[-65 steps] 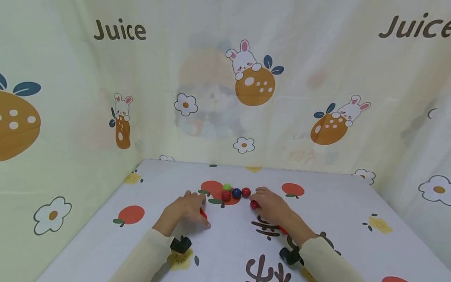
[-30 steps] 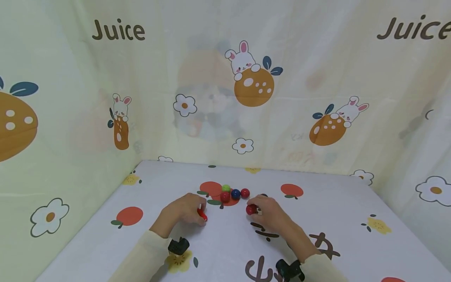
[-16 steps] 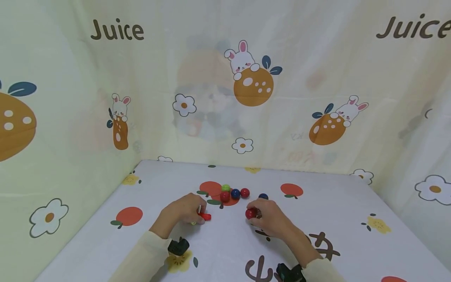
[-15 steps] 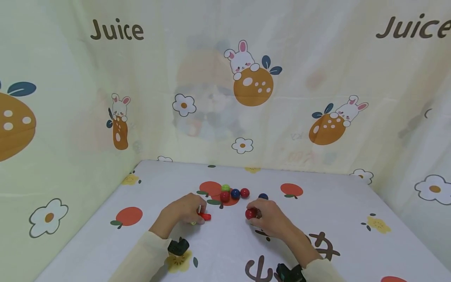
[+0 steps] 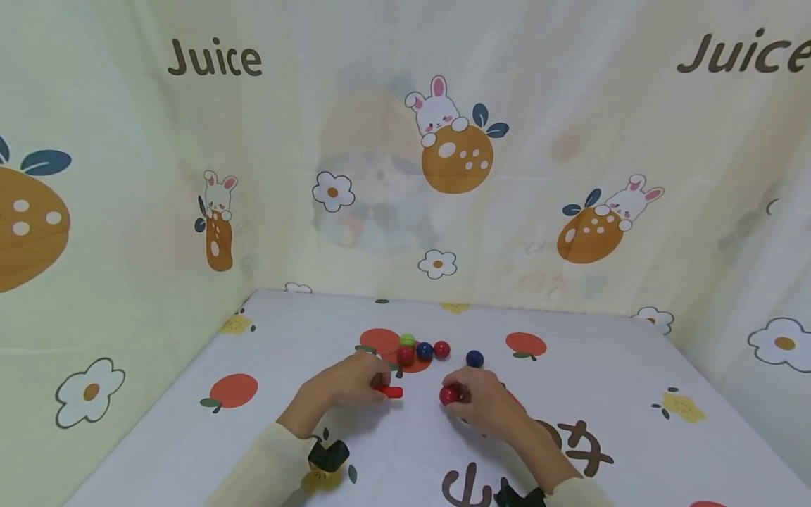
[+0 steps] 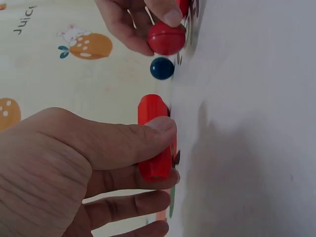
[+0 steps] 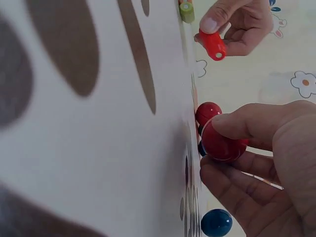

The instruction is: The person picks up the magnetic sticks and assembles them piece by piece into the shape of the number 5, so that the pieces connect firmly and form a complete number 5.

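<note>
My left hand (image 5: 355,380) pinches a short red tube-like piece (image 6: 154,136) between thumb and index finger, just above the table. A small hole shows in the end of that red piece (image 7: 216,48) in the right wrist view. Facing it, my right hand (image 5: 486,401) holds a red ball (image 7: 223,142) between thumb and fingers; a thin seam line runs around the ball (image 6: 166,38) in the left wrist view. Beyond the right hand lies a dark blue ball (image 5: 474,359). The two held pieces are apart.
Farther back sit a green ball (image 5: 407,341), a red ball (image 5: 405,356), a blue ball (image 5: 424,351) and another red ball (image 5: 441,349). A red piece (image 5: 514,398) shows partly behind the right hand. One green piece (image 7: 186,12) stands near the left hand. Printed cloth covers the table.
My left hand has moved right with the red piece, whose end now sticks out toward the right hand. The right hand has drawn slightly nearer with the red ball, uncovering the blue ball.
</note>
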The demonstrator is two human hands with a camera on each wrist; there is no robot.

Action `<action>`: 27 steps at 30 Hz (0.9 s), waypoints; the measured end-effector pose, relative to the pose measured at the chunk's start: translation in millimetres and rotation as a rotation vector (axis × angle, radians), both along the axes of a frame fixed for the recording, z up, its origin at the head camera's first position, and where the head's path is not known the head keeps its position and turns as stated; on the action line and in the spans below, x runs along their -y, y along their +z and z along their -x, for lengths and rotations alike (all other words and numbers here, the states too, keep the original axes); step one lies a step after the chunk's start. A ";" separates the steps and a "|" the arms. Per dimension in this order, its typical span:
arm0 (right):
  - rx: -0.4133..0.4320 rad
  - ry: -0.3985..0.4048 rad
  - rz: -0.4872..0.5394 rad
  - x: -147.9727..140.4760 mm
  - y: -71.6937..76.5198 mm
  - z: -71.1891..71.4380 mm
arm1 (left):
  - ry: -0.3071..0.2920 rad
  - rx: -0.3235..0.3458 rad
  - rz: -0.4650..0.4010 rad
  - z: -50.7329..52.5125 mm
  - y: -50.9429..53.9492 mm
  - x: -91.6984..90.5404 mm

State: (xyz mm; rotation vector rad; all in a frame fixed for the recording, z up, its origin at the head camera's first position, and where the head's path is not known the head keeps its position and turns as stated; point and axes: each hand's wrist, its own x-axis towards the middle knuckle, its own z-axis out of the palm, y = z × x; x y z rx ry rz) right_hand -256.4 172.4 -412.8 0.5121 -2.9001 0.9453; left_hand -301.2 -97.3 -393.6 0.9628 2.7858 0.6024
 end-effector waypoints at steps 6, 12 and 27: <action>0.005 0.017 0.021 -3.2 -7.7 -0.6 | -0.023 0.008 -0.012 -4.7 -1.7 -10.5; 0.055 -0.009 0.129 -7.6 -13.8 -0.5 | -0.012 0.007 -0.028 -7.8 -2.9 -15.8; 0.050 -0.079 0.239 -6.2 -22.0 -0.9 | -0.033 0.003 -0.155 -1.4 -23.3 -29.6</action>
